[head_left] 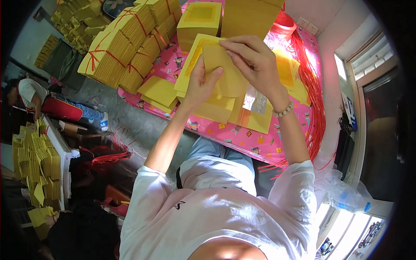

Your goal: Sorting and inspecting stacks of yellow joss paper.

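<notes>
Over a table with a pink patterned cover (208,136), I hold a folded yellow paper (219,60) in both hands. My left hand (203,83) grips its left side, with the thumb lying across the front. At the top right corner, my right hand (256,63) pinches the edge between fingertips and thumb. Beneath them sits a stack of yellow paper (212,110), and a sheet with orange print (193,58) shows behind my left hand. More yellow sheets (260,121) lie just right of the stack. My right wrist wears a beaded bracelet (284,110).
Bundles of yellow paper tied with red string (115,52) rise at the back left. A yellow block (199,26) stands at the back. Long red strings (310,91) hang from a red container (284,24) along the right edge. Another person (39,95) sits at far left.
</notes>
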`<move>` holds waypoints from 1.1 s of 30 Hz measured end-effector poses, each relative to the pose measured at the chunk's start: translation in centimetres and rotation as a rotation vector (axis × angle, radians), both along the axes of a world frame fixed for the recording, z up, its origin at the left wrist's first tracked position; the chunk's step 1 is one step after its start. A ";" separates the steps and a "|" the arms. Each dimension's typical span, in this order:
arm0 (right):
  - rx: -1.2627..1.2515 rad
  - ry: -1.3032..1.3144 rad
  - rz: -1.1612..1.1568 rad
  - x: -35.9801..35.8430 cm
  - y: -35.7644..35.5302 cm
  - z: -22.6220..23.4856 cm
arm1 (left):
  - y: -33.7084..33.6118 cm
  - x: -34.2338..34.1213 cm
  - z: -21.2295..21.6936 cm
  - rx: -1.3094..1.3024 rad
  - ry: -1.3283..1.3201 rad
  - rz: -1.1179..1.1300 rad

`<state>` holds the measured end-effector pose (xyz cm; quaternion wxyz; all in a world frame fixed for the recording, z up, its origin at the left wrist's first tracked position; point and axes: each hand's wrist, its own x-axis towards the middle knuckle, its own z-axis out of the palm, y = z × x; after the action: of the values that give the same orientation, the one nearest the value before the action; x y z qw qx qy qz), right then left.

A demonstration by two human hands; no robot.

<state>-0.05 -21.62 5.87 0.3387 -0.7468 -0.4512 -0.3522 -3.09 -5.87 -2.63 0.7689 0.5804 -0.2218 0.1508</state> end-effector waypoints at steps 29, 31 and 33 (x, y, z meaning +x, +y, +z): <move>0.588 1.002 0.194 -5.5 -1.9 -6.9 | -1.7 -4.2 2.7 -0.063 0.403 -0.102; 0.577 0.997 0.189 -5.7 -2.1 -7.1 | -1.7 -4.3 2.6 -0.083 0.389 -0.103; 0.589 1.036 0.215 -5.8 -2.3 -7.1 | -1.8 -4.5 2.3 -0.078 0.375 -0.082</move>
<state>-5.89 -23.89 -1.23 0.7405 -0.6461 -0.1842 -0.0167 -7.56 -7.67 -0.30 0.8241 0.5586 -0.0922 0.0169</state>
